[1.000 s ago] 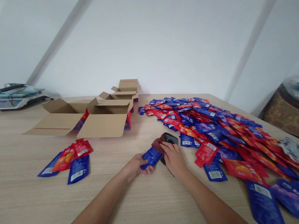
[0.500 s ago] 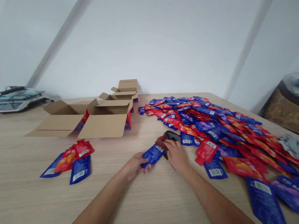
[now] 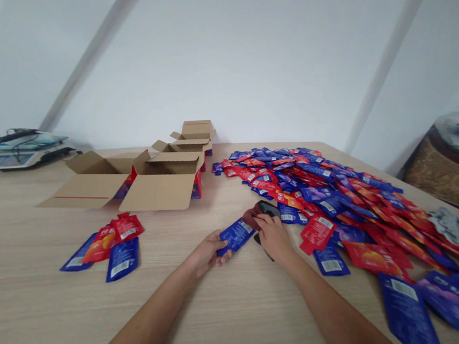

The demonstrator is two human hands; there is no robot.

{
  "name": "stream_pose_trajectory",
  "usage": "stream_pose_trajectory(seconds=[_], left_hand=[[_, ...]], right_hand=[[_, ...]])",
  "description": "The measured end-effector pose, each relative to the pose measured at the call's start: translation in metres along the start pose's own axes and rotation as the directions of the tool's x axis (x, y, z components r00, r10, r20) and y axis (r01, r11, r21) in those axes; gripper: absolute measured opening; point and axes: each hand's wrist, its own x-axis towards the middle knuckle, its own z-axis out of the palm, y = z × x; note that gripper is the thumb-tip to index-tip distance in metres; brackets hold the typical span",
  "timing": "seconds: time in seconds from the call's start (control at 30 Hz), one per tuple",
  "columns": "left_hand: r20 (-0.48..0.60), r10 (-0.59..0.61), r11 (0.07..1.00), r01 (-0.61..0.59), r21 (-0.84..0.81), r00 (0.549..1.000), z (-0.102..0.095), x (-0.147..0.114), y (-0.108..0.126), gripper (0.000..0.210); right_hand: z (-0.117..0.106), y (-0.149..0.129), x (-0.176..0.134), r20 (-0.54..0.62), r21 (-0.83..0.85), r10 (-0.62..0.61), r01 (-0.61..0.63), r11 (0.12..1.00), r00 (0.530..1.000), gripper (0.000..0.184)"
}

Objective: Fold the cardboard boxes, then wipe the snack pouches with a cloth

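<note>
My left hand [image 3: 206,253] is closed on the lower end of a flat blue pouch [image 3: 234,240] with a white label, holding it tilted just above the wooden table. At the pouch's upper end, my right hand [image 3: 275,238] has its fingers wrapped around a dark red cloth [image 3: 250,218]. The cloth touches or overlaps the pouch's top edge. Partly hidden behind that hand is a black rounded object [image 3: 270,208] whose kind I cannot make out. To the left lies a small group of red pouches [image 3: 101,243] and blue pouches [image 3: 123,259].
Open cardboard boxes [image 3: 161,189] stand in a row at the left, flaps spread. A large heap of red and blue pouches [image 3: 326,197] covers the right side. Flat items [image 3: 20,151] lie at the far left; a patterned brown bag [image 3: 445,169] sits at the far right.
My right hand and the cloth have shifted slightly right along the pouch's top end. My left hand keeps its hold on the blue pouch, almost in place.
</note>
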Motion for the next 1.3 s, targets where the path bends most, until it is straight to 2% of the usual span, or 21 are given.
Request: stream_pose_trajectory(seconds=[0.13, 0.23, 0.3, 0.33, 0.4, 0.47, 0.53, 0.6, 0.67, 0.77, 0.87, 0.97, 1.0, 1.07, 1.1, 1.17, 1.2, 1.23, 1.3], left_hand=[[-0.073, 0.108, 0.984, -0.096, 0.147, 0.991, -0.004, 0.004, -0.004, 0.043], [-0.143, 0.247, 0.913, -0.18, 0.366, 0.958, -0.008, 0.01, -0.008, 0.036], [-0.173, 0.3, 0.867, -0.192, 0.461, 0.938, -0.009, 0.013, -0.009, 0.04], [-0.179, 0.301, 0.86, -0.185, 0.476, 0.937, -0.009, 0.014, -0.009, 0.044], [-0.178, 0.252, 0.881, -0.15, 0.449, 0.951, -0.008, 0.015, -0.008, 0.049], [-0.159, 0.185, 0.918, -0.112, 0.381, 0.97, -0.005, 0.014, -0.007, 0.045], [-0.155, 0.166, 0.937, -0.106, 0.334, 0.974, -0.003, 0.013, -0.007, 0.033], [-0.157, 0.191, 0.937, -0.132, 0.323, 0.969, -0.001, 0.011, -0.007, 0.024], [-0.162, 0.213, 0.935, -0.153, 0.319, 0.964, 0.0, 0.011, -0.007, 0.025], [-0.154, 0.212, 0.941, -0.16, 0.298, 0.965, 0.0, 0.013, -0.005, 0.027], [-0.161, 0.207, 0.945, -0.155, 0.289, 0.965, -0.007, 0.015, -0.001, 0.029], [-0.223, 0.152, 0.912, -0.049, 0.407, 0.963, -0.02, 0.012, 0.006, 0.027], [-0.255, 0.161, 0.866, -0.012, 0.501, 0.953, -0.024, 0.009, 0.009, 0.025], [-0.282, 0.318, 0.673, -0.006, 0.739, 0.905, -0.027, 0.003, 0.012, 0.024], [-0.243, 0.44, 0.531, -0.032, 0.847, 0.864, -0.026, 0.0, 0.012, 0.025], [-0.056, 0.609, 0.229, -0.108, 0.968, 0.791, -0.019, -0.005, 0.009, 0.031], [0.049, 0.616, 0.106, -0.145, 0.984, 0.786, -0.014, -0.007, 0.006, 0.036], [0.134, 0.578, 0.017, -0.176, 0.984, 0.805, -0.008, -0.008, 0.003, 0.04], [0.233, 0.439, -0.093, -0.214, 0.972, 0.868, 0.0, -0.009, -0.002, 0.046]], right_hand=[[-0.002, 0.021, 0.001, -0.146, 0.164, 0.085, -0.061, 0.985, 0.986, 0.046], [-0.006, 0.026, 0.002, -0.307, 0.277, 0.182, -0.096, 0.956, 0.934, 0.045], [-0.01, 0.023, 0.001, -0.367, 0.288, 0.177, -0.07, 0.955, 0.913, 0.046], [-0.011, 0.017, 0.0, -0.369, 0.28, 0.145, -0.039, 0.959, 0.918, 0.045], [-0.012, 0.0, -0.006, -0.314, 0.249, 0.038, 0.044, 0.967, 0.949, 0.046], [-0.009, -0.025, -0.015, -0.194, 0.207, -0.09, 0.131, 0.97, 0.977, 0.048], [-0.004, -0.048, -0.024, -0.026, 0.145, -0.207, 0.208, 0.967, 0.978, 0.051], [0.0, -0.063, -0.029, 0.071, 0.076, -0.224, 0.219, 0.973, 0.972, 0.052], [0.003, -0.066, -0.028, 0.127, 0.022, -0.208, 0.207, 0.978, 0.97, 0.052], [0.002, -0.05, -0.016, 0.15, -0.042, -0.136, 0.144, 0.989, 0.979, 0.05], [-0.002, -0.023, -0.005, 0.111, -0.124, 0.025, -0.011, 0.992, 0.993, 0.05], [-0.004, -0.003, -0.002, 0.056, -0.144, 0.093, -0.084, 0.986, 0.994, 0.048], [-0.004, 0.0, -0.002, 0.039, -0.121, 0.08, -0.075, 0.99, 0.996, 0.047], [-0.004, 0.002, -0.004, 0.018, -0.019, 0.033, -0.033, 0.999, 0.999, 0.045], [-0.004, 0.002, -0.005, 0.008, 0.057, 0.002, -0.003, 0.998, 1.0, 0.045], [-0.005, 0.002, -0.005, -0.044, 0.21, -0.036, 0.044, 0.977, 0.998, 0.052], [-0.005, 0.003, -0.004, -0.083, 0.263, -0.026, 0.047, 0.964, 0.996, 0.056], [-0.006, 0.005, -0.003, -0.124, 0.288, 0.012, 0.024, 0.957, 0.992, 0.061], [-0.007, 0.012, 0.001, -0.172, 0.249, 0.152, -0.106, 0.963, 0.973, 0.064]])
